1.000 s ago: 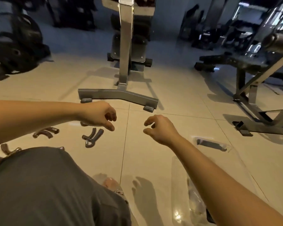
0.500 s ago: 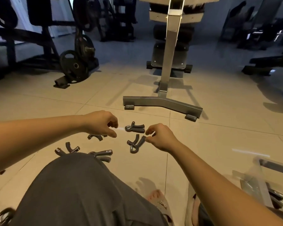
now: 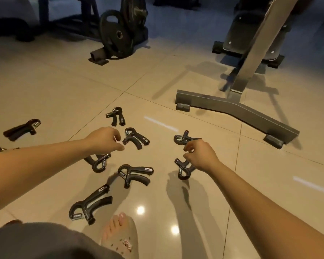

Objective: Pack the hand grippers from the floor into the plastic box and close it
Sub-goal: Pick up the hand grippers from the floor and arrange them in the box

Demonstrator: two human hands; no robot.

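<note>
Hand gripper (image 3: 136, 138) just beside left hand (image 3: 104, 139)

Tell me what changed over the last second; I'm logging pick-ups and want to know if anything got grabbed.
Both hands dropped toward the floor. The left hand nears the middle hand gripper; the right hand hangs over two others, fingers by the upper gripper, grasp unclear. The plastic box left the view. Every gripper still lies on the floor.

Probably gym: weight plates (image 3: 118, 34), bench (image 3: 238, 32).
</note>
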